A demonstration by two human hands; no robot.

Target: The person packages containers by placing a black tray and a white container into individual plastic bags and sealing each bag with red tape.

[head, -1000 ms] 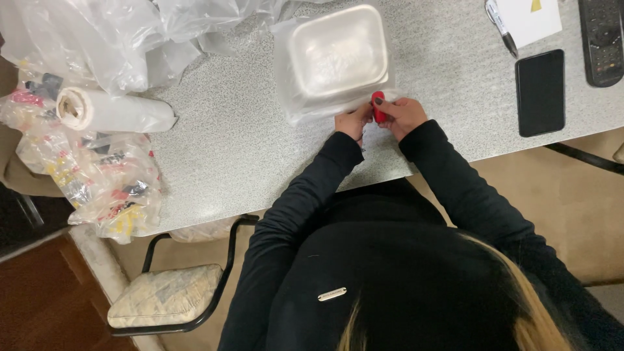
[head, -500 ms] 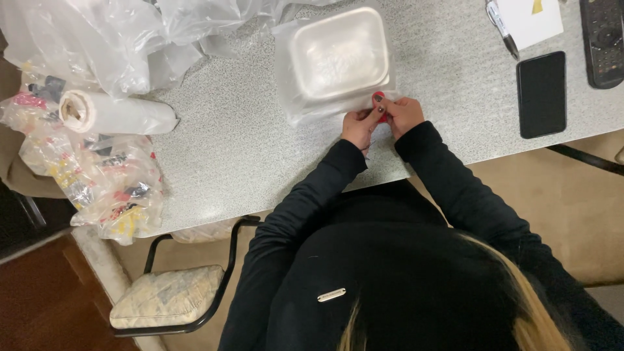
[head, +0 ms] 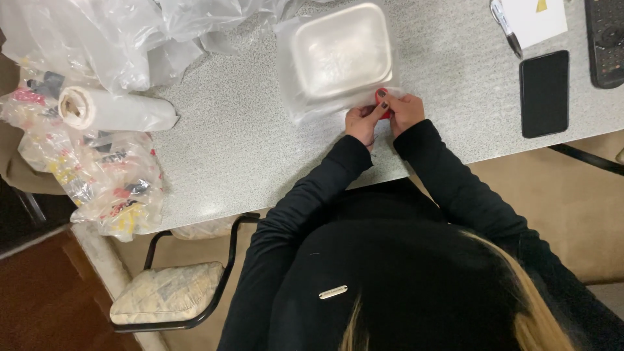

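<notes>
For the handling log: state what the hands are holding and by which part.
Both hands, left hand and right hand, pinch a small red piece between their fingertips at the near edge of the bagged white tray. What the red piece is cannot be told.

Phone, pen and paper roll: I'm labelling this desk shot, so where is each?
Phone (head: 544, 94), head view, middle of its dark face.
Pen (head: 506, 27), head view, mid-barrel.
Paper roll (head: 117, 112), head view, its white side.

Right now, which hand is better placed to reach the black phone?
Probably the right hand: the black phone lies to that side, bare table between. The left hand is farther; both pinch the small red piece.
</notes>
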